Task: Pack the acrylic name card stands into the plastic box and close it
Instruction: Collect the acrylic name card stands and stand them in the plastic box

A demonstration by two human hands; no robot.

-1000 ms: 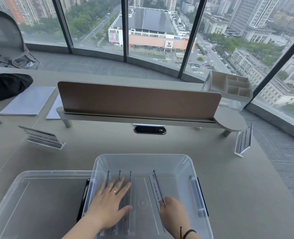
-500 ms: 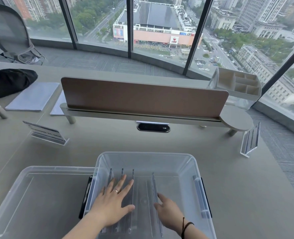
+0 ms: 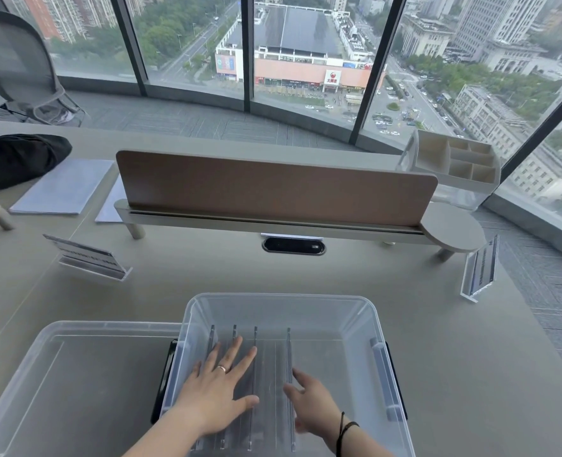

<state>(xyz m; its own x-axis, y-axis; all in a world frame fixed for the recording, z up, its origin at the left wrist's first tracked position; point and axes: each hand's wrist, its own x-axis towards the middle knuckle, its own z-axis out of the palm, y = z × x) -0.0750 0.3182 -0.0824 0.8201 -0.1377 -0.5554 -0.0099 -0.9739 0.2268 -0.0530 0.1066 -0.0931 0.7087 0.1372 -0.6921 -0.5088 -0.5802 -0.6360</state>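
Acrylic stands (image 3: pixel 253 384) lie in the plastic box (image 3: pixel 279 303) under both flat, spread, empty hands; next, fetch the table's left stand (image 3: pixel 90 258).

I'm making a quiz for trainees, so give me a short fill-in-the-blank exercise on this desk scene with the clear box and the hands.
1. Both hands, left and right, are inside the clear plastic box, which has no ____ on it.
2. The ring is on the ____ hand.
3. ____ clear acrylic name card stands, one and another, remain on the grey desk outside the box.

Missing words: lid; left; Two
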